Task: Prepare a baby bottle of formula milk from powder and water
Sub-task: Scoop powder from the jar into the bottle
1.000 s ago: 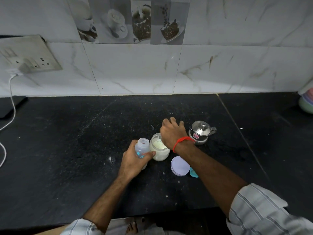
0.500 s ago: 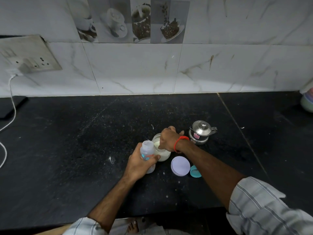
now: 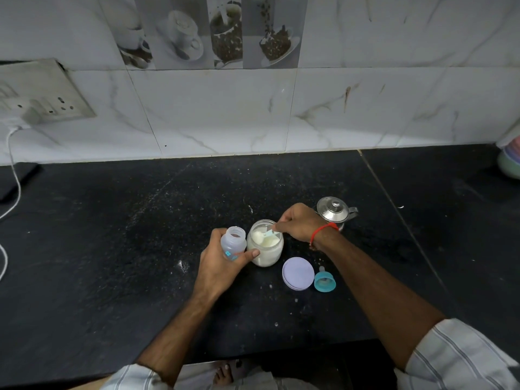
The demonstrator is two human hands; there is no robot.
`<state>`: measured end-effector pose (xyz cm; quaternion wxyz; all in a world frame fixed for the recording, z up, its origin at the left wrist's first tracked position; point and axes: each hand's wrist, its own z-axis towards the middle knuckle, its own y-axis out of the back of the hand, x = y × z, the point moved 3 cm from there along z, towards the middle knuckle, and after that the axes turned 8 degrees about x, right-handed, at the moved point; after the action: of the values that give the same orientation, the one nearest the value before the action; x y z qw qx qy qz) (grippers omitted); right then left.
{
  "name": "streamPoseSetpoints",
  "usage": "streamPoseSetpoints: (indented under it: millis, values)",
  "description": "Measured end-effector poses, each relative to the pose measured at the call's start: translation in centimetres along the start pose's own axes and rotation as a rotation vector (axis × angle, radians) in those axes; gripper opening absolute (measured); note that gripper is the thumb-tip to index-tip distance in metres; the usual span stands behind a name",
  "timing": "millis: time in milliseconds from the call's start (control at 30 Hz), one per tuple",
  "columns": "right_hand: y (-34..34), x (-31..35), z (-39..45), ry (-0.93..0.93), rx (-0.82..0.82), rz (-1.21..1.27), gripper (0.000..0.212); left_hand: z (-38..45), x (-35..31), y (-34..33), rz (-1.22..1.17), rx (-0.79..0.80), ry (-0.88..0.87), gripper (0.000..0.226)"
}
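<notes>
— What colours were noted on the worktop [image 3: 112, 249]?
— Black stone, flecked with white, was recorded. White powder [image 3: 264, 242] was seen in the clear jar [image 3: 266, 256], a lilac lid [image 3: 298, 273] beside a teal cap [image 3: 325, 282].
— And the bottle [image 3: 233, 243]?
— Translucent, marked in teal. A red thread [image 3: 323, 230] was seen on the right wrist, grey stripes on the white sleeve [image 3: 455, 358], grey veins on the white wall tiles [image 3: 225, 114].
</notes>
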<state>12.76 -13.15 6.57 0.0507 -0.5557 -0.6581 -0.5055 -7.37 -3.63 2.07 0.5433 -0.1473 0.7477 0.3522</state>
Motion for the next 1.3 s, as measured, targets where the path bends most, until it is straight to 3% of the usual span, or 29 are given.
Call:
streamPoseSetpoints:
  millis: [300,800,1033,1300]
  values:
    - [0.2,-1.0,-0.9,0.004,0.0,0.135,0.028,-0.1,-0.4,0.6,-0.014,-0.021,-0.033,0.068]
    - [0.6,-3.3,-1.2,-0.003,-0.004,0.209,0.033,-0.7,-0.7,0.5,-0.032,0.011,-0.094,0.055]
    - [1.6,-3.1,-1.9,0.047,-0.045,0.325,0.026,-0.5,-0.7,0.6,0.022,0.025,-0.125,0.051]
    - [0.6,-3.6,-1.9,0.054,-0.038,0.261,0.022,-0.7,-0.9,0.7,0.004,0.001,-0.143,0.053]
